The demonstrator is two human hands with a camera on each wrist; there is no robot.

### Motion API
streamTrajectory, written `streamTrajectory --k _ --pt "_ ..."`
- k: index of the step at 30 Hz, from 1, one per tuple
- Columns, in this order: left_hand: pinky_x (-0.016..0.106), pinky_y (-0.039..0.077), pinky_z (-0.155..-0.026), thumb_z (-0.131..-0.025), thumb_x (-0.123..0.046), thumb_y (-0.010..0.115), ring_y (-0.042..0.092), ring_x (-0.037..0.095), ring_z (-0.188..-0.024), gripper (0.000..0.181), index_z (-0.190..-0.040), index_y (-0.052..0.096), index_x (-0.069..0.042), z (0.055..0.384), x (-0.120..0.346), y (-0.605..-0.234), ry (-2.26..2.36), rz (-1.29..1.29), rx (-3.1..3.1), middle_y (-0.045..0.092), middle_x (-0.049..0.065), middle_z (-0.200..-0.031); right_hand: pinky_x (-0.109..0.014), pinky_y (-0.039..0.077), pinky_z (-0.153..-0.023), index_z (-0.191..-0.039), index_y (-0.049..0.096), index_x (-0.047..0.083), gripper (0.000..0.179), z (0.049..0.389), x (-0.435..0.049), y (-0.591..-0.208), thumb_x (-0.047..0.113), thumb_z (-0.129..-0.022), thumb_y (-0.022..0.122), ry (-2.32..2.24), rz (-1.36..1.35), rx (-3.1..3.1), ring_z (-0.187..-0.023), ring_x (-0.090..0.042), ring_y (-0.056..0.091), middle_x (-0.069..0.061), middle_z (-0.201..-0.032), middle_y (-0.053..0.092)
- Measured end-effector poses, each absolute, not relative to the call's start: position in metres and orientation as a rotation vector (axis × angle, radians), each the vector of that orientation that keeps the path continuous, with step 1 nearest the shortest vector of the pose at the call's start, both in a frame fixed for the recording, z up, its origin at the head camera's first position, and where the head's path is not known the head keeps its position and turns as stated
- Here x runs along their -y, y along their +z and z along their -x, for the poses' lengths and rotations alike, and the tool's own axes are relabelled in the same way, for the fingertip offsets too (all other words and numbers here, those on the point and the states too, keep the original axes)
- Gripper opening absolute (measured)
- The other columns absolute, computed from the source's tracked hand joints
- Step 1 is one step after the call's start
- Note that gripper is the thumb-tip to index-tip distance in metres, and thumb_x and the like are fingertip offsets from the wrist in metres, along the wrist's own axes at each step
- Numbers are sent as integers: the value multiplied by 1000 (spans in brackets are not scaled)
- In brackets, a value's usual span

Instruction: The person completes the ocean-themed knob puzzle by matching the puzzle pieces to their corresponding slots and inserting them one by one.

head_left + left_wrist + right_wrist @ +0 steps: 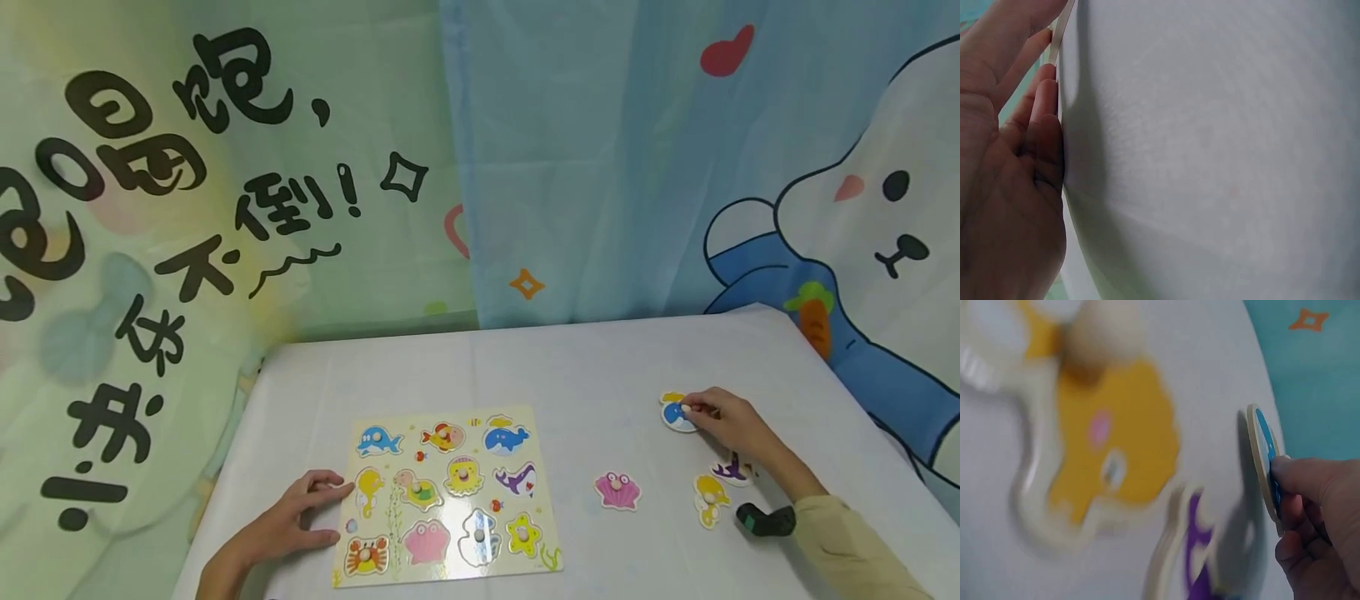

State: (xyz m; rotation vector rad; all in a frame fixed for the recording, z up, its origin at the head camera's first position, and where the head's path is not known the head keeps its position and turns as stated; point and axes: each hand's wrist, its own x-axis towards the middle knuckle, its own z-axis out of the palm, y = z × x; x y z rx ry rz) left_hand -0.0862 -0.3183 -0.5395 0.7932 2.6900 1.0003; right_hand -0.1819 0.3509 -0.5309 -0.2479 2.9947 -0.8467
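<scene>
A pale puzzle board [547,533] with sea-animal shapes lies on the white table. My left hand [300,517] rests at its left edge, fingers and thumb touching the side. In the left wrist view, the fingers of that hand [1029,125] are fairly straight. At the right, my right hand [723,421] pinches the small knob of a blue whale piece [677,414]. The right wrist view shows this whale piece [1261,447] edge-on, tilted up from the cloth, between thumb and fingers. Some board spots hold knobbed pieces, such as the crab [367,556].
A pink shell piece [617,492] lies right of the board. Nearer my right forearm are a yellow seahorse piece [708,500], a purple piece [729,472] and a dark object [765,520] beside the sleeve. Printed curtains [555,167] hang behind the table.
</scene>
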Motion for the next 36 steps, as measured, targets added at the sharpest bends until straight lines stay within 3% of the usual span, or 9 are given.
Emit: streamTrajectory --k 10,17,23,36 --pt "22 39 -93 -82 -39 74 38 3 -115 61 -136 58 -14 87 320 -538 975 -786 -2693 50 5 -128 -17 44 -64 -105 69 -2 18 174 -276 -514 7 -90 65 -1025 496 -2982 -76 0 44 -2 -87 58" --pt "21 38 -93 -83 -38 74 36 -1 -115 61 -136 58 -14 86 321 -539 990 -779 -2691 50 6 -128 -17 45 -66 -104 70 0 17 166 -190 -498 6 -89 67 -1125 589 -2887 -77 -5 48 0 -87 58" --pt "17 36 -93 -82 -35 75 36 -2 -115 60 -135 58 -13 85 319 -542 1042 -809 -2686 50 7 -128 -18 42 -67 -105 71 2 17 167 -132 -510 9 -90 66 -1141 619 -2806 -78 -9 48 0 -86 56" --pt "14 34 -95 -83 -35 75 36 -3 -116 60 -136 57 -13 86 318 -544 1062 -825 -2680 49 8 -129 -20 38 -66 -104 71 2 17 179 -101 -530 10 -91 64 -1148 558 -2752 -76 -10 46 0 -84 53"
